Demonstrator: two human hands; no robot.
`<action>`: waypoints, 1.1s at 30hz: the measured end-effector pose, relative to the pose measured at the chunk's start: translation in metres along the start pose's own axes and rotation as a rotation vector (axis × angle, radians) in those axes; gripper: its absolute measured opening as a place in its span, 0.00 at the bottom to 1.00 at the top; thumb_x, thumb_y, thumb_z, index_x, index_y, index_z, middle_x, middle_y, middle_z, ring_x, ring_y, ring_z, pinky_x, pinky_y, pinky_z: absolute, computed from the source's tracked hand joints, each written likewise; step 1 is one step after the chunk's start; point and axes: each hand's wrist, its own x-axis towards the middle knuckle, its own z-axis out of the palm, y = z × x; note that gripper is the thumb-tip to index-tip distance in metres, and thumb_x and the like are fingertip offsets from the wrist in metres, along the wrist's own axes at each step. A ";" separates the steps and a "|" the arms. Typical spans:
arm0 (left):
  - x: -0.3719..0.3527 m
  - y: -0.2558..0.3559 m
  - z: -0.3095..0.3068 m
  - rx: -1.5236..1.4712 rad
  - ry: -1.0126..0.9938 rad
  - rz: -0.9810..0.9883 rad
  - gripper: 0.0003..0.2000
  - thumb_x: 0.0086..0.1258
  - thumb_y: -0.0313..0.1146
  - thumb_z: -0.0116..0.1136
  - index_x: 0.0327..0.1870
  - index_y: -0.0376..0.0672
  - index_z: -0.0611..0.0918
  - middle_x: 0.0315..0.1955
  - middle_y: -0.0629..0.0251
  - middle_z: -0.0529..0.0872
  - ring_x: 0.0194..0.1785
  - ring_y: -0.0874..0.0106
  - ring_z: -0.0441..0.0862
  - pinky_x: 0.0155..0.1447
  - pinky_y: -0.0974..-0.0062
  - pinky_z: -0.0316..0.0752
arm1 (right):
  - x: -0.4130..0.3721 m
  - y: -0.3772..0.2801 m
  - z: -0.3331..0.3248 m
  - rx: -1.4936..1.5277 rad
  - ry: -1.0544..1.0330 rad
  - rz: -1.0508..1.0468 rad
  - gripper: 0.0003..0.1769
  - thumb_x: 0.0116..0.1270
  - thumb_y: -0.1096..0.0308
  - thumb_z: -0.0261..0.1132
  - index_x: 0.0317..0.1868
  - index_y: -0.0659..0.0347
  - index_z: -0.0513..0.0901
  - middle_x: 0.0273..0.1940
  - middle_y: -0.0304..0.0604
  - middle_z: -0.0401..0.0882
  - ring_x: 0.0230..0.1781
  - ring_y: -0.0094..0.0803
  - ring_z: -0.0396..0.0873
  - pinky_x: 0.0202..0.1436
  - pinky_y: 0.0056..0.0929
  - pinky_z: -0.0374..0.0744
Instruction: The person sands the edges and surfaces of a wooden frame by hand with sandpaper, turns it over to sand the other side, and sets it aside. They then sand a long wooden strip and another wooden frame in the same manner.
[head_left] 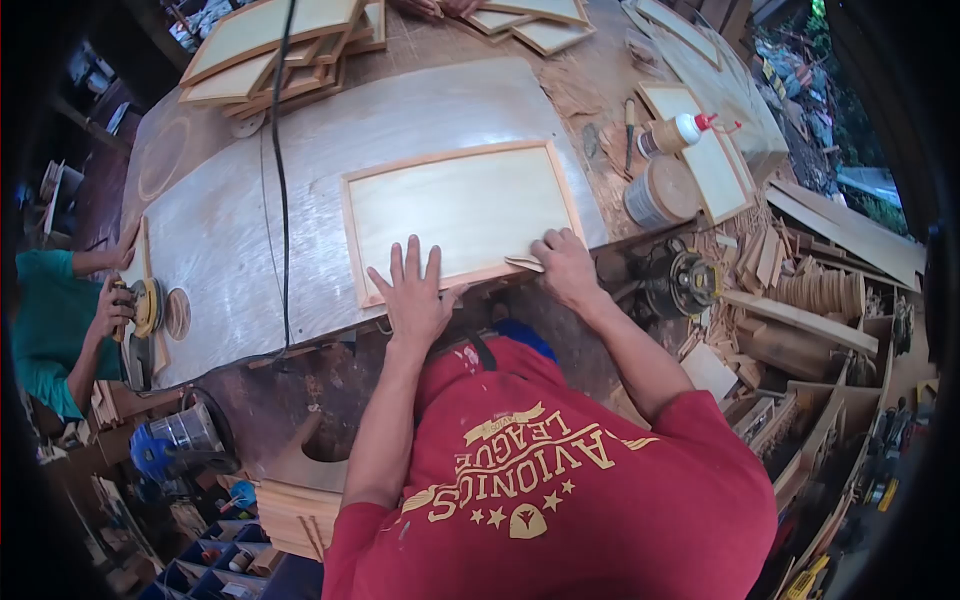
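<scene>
A wood-framed panel with a pale face lies flat on the large board in front of me. My left hand rests on the panel's near edge, fingers spread and empty. My right hand is closed around a small folded piece of sandpaper, at the near right corner of the frame. The fingers hide part of the sandpaper.
A stack of framed panels stands at the far left, with a black cable hanging before it. A glue bottle and a jar stand right. At left, another person holds a yellow sander.
</scene>
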 end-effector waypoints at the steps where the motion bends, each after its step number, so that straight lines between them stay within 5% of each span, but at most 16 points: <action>1: -0.005 0.001 -0.001 0.009 -0.020 -0.006 0.38 0.71 0.64 0.64 0.75 0.47 0.78 0.81 0.49 0.65 0.84 0.44 0.57 0.76 0.16 0.44 | 0.000 -0.014 0.003 0.008 0.013 -0.005 0.08 0.57 0.73 0.64 0.39 0.59 0.83 0.40 0.49 0.78 0.45 0.49 0.77 0.49 0.47 0.78; 5: -0.002 0.005 -0.005 -0.020 -0.048 -0.022 0.38 0.70 0.61 0.66 0.76 0.47 0.76 0.80 0.49 0.65 0.84 0.44 0.57 0.76 0.15 0.45 | 0.018 -0.054 0.020 0.098 0.049 -0.108 0.08 0.58 0.72 0.62 0.39 0.58 0.84 0.39 0.48 0.79 0.45 0.49 0.78 0.50 0.47 0.79; 11: -0.003 0.005 -0.009 -0.038 -0.083 -0.037 0.38 0.69 0.58 0.69 0.76 0.47 0.76 0.82 0.48 0.64 0.85 0.44 0.55 0.76 0.15 0.45 | -0.011 0.016 0.005 0.112 0.138 0.089 0.05 0.54 0.71 0.64 0.33 0.59 0.83 0.37 0.49 0.79 0.43 0.50 0.78 0.49 0.46 0.79; 17: -0.001 0.005 -0.008 -0.025 -0.062 -0.032 0.38 0.68 0.56 0.70 0.76 0.47 0.75 0.81 0.50 0.64 0.84 0.44 0.56 0.75 0.14 0.46 | 0.014 -0.062 0.029 0.222 0.165 -0.083 0.04 0.54 0.72 0.64 0.32 0.60 0.82 0.36 0.49 0.79 0.42 0.50 0.78 0.50 0.45 0.79; 20: -0.002 0.004 -0.007 -0.044 -0.072 -0.038 0.38 0.68 0.55 0.71 0.76 0.47 0.75 0.81 0.50 0.64 0.84 0.44 0.57 0.75 0.14 0.46 | 0.010 -0.048 0.029 0.315 0.203 -0.129 0.10 0.52 0.76 0.64 0.36 0.60 0.86 0.39 0.46 0.82 0.44 0.49 0.81 0.48 0.45 0.82; 25: -0.001 0.004 -0.005 -0.054 -0.034 -0.050 0.39 0.66 0.55 0.72 0.76 0.45 0.75 0.81 0.50 0.64 0.84 0.44 0.57 0.76 0.15 0.45 | -0.003 0.024 -0.001 0.146 0.029 0.095 0.11 0.51 0.76 0.64 0.36 0.59 0.88 0.41 0.46 0.84 0.46 0.48 0.81 0.52 0.42 0.82; 29: -0.002 0.001 -0.005 0.001 -0.058 -0.024 0.41 0.66 0.56 0.73 0.77 0.45 0.73 0.81 0.49 0.65 0.84 0.45 0.57 0.76 0.16 0.45 | 0.019 -0.050 0.038 0.289 0.201 -0.084 0.04 0.54 0.72 0.64 0.29 0.59 0.85 0.34 0.50 0.80 0.41 0.51 0.79 0.49 0.48 0.80; 31: -0.002 0.002 -0.005 0.017 -0.079 -0.019 0.42 0.65 0.57 0.73 0.77 0.43 0.73 0.81 0.49 0.65 0.84 0.46 0.57 0.77 0.17 0.45 | 0.034 -0.090 0.033 0.208 0.062 -0.132 0.04 0.54 0.70 0.65 0.29 0.58 0.85 0.34 0.49 0.80 0.40 0.50 0.79 0.47 0.46 0.80; 33: -0.004 -0.004 0.002 0.007 -0.068 -0.023 0.44 0.64 0.58 0.73 0.77 0.41 0.72 0.81 0.49 0.65 0.85 0.46 0.57 0.77 0.17 0.44 | 0.026 -0.072 0.036 0.358 0.190 -0.169 0.04 0.53 0.71 0.66 0.29 0.58 0.85 0.34 0.47 0.81 0.41 0.49 0.80 0.47 0.46 0.81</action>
